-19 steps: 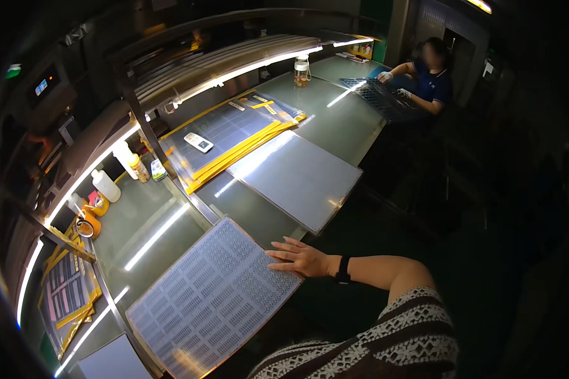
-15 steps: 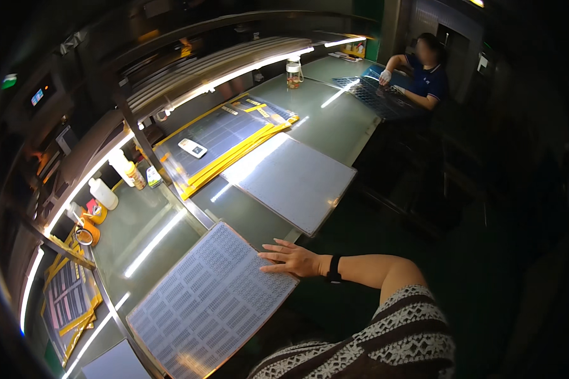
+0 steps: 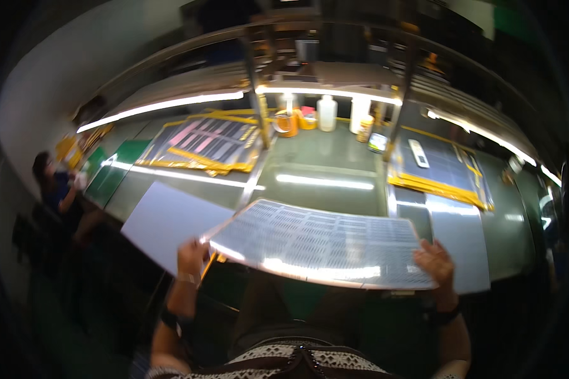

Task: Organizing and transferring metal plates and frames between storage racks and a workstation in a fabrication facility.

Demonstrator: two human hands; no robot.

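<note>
A thin, pale circuit board panel [image 3: 322,243] with rows of small dark marks hangs between my hands at the near edge of the bench. My left hand [image 3: 191,258] is closed on its left corner. At the opposite end, the fingers of my right hand [image 3: 436,264] are wrapped on the right edge, slightly blurred. The panel is tilted, its near edge catching the light. Beneath its left end lies a plain pale sheet [image 3: 171,218]; another grey-white panel [image 3: 461,234] rests on the bench beyond my right hand.
Dark sheets edged in yellow tape lie in a left stack [image 3: 205,142] and a right stack [image 3: 436,167], with a white handheld device [image 3: 418,153] on the right one. Bottles [image 3: 327,114] and an orange tape roll [image 3: 286,123] line the back. Another person [image 3: 60,189] sits far left.
The view has swung left. My left hand has come into view gripping the panel, and my right hand has shifted from lying spread on it to holding its right edge.
</note>
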